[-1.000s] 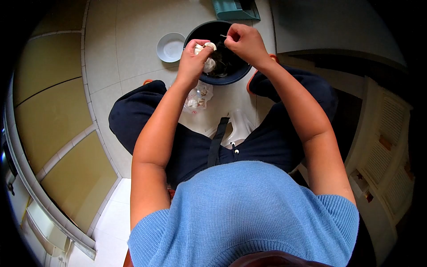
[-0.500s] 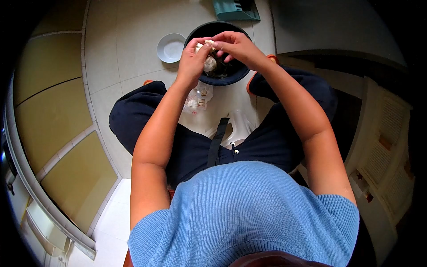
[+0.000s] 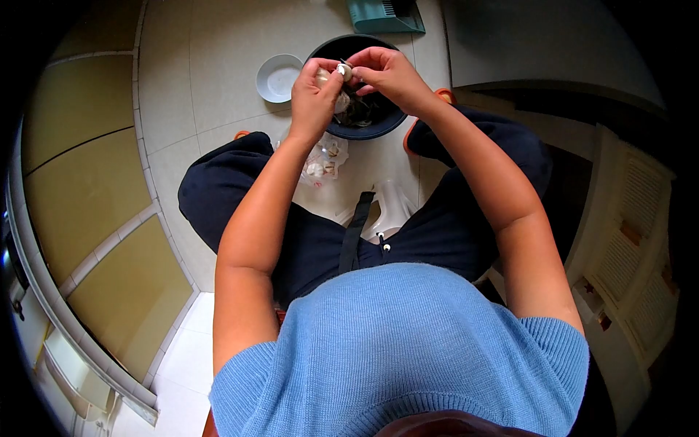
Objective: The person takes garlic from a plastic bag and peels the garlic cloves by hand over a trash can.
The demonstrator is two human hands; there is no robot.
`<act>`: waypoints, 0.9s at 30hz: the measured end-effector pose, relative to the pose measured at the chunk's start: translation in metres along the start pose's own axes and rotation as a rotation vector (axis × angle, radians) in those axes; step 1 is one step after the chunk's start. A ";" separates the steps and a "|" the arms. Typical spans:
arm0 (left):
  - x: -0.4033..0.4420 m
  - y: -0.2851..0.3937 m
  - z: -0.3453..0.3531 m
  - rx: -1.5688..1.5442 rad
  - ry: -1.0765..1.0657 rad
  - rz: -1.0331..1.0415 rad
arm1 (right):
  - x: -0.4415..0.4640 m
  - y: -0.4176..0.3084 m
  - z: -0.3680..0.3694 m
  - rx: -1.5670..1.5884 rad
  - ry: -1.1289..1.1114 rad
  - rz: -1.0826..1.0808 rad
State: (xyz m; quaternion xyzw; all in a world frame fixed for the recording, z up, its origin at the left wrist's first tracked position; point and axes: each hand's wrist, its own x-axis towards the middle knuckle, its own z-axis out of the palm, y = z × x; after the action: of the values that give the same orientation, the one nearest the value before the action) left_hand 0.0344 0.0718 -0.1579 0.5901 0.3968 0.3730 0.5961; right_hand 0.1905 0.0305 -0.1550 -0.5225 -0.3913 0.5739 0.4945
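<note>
The left hand (image 3: 314, 95) is curled nearly closed, its thumb and fingers pinching white garlic (image 3: 344, 71) above the left part of the dark bucket. The right hand (image 3: 389, 79) is half open above the bucket's middle, fingers bent and thumb tip at the garlic's edge; whether it grips a bit of skin or merely touches, I cannot tell.

The step looks like fine fingertip work at the skin. To do it well, I would keep the left pinch steady without squeezing, catch a loose edge with the right thumbnail, pull in short strips, and stay over the bucket (image 3: 368, 134) so that scraps drop inside, where dark matter and pale shreds lie.

Just left of the bucket a white bowl (image 3: 279, 77) sits on the floor (image 3: 171, 80). On the bucket's near side, a clear plastic bag (image 3: 333, 172) holds more garlic heads; it bears reddish marks, too small to read. Beyond the bucket is a teal dustpan (image 3: 399, 23). I can make out no brand, label or legible writing anywhere.
</note>
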 end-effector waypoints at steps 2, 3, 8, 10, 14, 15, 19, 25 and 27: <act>-0.001 -0.005 0.000 -0.076 -0.016 -0.067 | -0.001 -0.002 0.003 0.034 0.017 -0.030; -0.001 -0.006 0.000 -0.152 -0.033 -0.135 | -0.001 -0.002 0.003 0.014 -0.001 -0.011; 0.002 -0.010 -0.004 0.218 -0.026 0.083 | -0.001 -0.001 0.000 -0.026 -0.022 0.023; 0.003 -0.007 -0.005 0.354 -0.031 0.183 | 0.000 0.001 -0.001 -0.060 -0.028 0.003; 0.002 -0.002 -0.006 0.352 -0.060 0.143 | 0.000 0.001 -0.001 -0.070 -0.042 0.008; 0.002 -0.002 -0.007 0.289 -0.076 0.088 | 0.000 0.001 -0.001 -0.114 -0.032 0.008; 0.004 -0.005 -0.008 0.217 -0.096 0.024 | 0.001 0.001 -0.004 -0.137 -0.069 0.060; 0.004 -0.003 -0.012 0.090 -0.185 -0.141 | 0.003 0.004 -0.008 -0.114 -0.129 0.089; 0.004 -0.001 -0.010 0.074 -0.146 -0.145 | 0.003 0.006 -0.010 -0.111 -0.128 0.088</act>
State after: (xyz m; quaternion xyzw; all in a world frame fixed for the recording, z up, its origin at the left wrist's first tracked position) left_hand 0.0270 0.0794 -0.1585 0.6071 0.4074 0.2702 0.6265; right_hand 0.1996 0.0319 -0.1626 -0.5278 -0.4300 0.6048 0.4132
